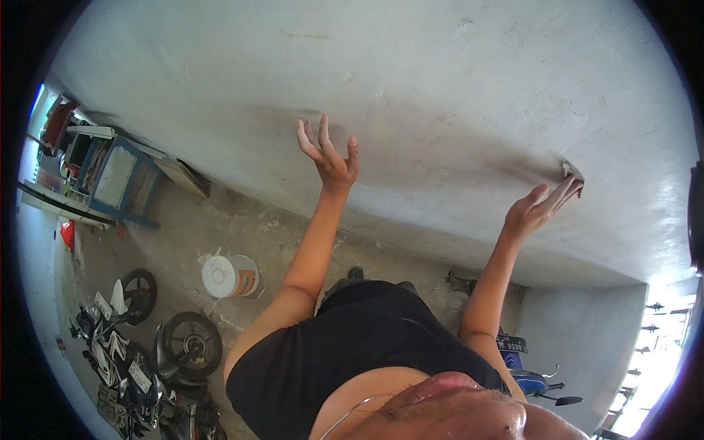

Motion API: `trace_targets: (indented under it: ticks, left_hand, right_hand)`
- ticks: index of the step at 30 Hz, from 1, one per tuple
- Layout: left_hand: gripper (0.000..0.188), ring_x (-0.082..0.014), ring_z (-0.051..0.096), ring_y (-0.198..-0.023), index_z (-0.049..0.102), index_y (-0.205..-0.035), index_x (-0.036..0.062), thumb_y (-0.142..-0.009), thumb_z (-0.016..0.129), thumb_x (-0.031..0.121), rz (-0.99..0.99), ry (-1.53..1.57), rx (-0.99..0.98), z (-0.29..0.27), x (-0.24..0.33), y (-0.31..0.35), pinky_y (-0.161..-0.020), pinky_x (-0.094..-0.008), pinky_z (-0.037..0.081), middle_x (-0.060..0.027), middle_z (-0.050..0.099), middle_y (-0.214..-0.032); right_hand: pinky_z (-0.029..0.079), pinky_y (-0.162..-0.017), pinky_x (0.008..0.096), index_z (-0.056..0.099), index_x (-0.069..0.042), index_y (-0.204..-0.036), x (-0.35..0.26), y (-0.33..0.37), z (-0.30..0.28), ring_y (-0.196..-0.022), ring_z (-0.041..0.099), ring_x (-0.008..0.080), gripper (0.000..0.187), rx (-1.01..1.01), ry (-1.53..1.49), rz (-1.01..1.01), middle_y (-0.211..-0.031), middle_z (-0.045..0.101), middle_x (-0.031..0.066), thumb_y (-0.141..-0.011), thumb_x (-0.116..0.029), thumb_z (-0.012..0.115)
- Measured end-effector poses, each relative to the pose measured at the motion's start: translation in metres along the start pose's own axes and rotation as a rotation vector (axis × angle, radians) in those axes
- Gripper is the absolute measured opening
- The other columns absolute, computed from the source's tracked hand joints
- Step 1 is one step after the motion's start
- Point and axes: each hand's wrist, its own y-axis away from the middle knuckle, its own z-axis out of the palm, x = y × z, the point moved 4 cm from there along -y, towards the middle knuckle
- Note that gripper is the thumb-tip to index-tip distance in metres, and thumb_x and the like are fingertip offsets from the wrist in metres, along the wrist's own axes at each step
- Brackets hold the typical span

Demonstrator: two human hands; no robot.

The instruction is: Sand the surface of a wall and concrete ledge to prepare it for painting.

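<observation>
My left hand (332,158) is raised in front of a pale grey plastered wall (411,66), fingers spread and whitish at the tips. Nothing is in it, and I cannot tell whether the fingers touch the wall. Farther right, my right hand (537,209) reaches up to the wall with its fingers stretched along a small folded grey-brown sheet (574,171), which looks like sandpaper. The sheet is at the wall's surface, partly hidden behind the fingertips. Faint scuffs and patches mark the plaster between the hands.
A lidded white bucket (221,277) stands on the concrete floor (246,213) at my left. Several parked motorcycles (121,352) are at the lower left. A worn blue cabinet (121,176) stands at the far left by the wall. A blue motorbike (524,378) is at the right.
</observation>
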Motion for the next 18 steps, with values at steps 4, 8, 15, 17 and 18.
trace_targets:
  ticks: [4,8,15,17,18]
  left_hand:
    - [0.07,-0.0489,0.034,-0.137,0.029,-0.151,-0.0085,-0.105,0.052,0.039,-0.026,0.072,0.05,0.0,-0.001,-0.001,-0.11,-0.0601,0.038,-0.0308,0.011,-0.156]
    - [0.07,-0.0458,0.036,-0.137,0.028,-0.152,-0.0078,-0.105,0.054,0.037,-0.041,0.012,-0.003,-0.005,-0.008,0.003,-0.11,-0.0564,0.038,-0.0303,0.022,-0.154]
    - [0.069,-0.0415,0.038,-0.137,0.031,-0.152,-0.0066,-0.105,0.055,0.038,-0.106,0.126,-0.001,-0.011,-0.011,0.002,-0.111,-0.0541,0.036,-0.0284,0.031,-0.151]
    - [0.069,-0.0426,0.034,-0.139,0.036,-0.15,-0.0059,-0.104,0.053,0.043,-0.113,0.096,-0.08,-0.01,-0.01,-0.001,-0.112,-0.0561,0.03,-0.0279,0.027,-0.153]
    - [0.069,-0.0426,0.034,-0.139,0.036,-0.15,-0.0059,-0.104,0.053,0.043,-0.109,0.102,-0.086,-0.011,-0.008,-0.002,-0.112,-0.0561,0.03,-0.0279,0.027,-0.153]
  right_hand:
    - [0.023,-0.122,0.059,0.031,0.004,-0.156,-0.002,0.004,0.003,-0.152,0.021,0.0485,0.068,0.005,0.014,-0.056,-0.163,0.023,0.0309,-0.111,-0.047,0.032]
    - [0.023,-0.122,0.0588,0.031,0.003,-0.156,0.004,-0.002,0.002,-0.152,0.021,0.0485,0.069,0.023,0.021,-0.019,-0.163,0.025,0.0306,-0.11,-0.047,0.032]
    - [0.025,-0.122,0.0576,0.034,0.002,-0.156,0.0,0.013,0.006,-0.152,0.024,0.046,0.069,0.034,0.03,-0.004,-0.162,0.027,0.0303,-0.11,-0.049,0.034]
    - [0.025,-0.122,0.0575,0.034,0.002,-0.156,-0.002,0.018,0.007,-0.152,0.024,0.0465,0.068,0.027,0.021,-0.008,-0.162,0.027,0.0302,-0.11,-0.048,0.034]
    - [0.025,-0.122,0.0574,0.034,0.002,-0.156,-0.002,0.019,0.006,-0.151,0.025,0.0471,0.068,0.015,-0.013,-0.017,-0.162,0.028,0.0301,-0.11,-0.048,0.035]
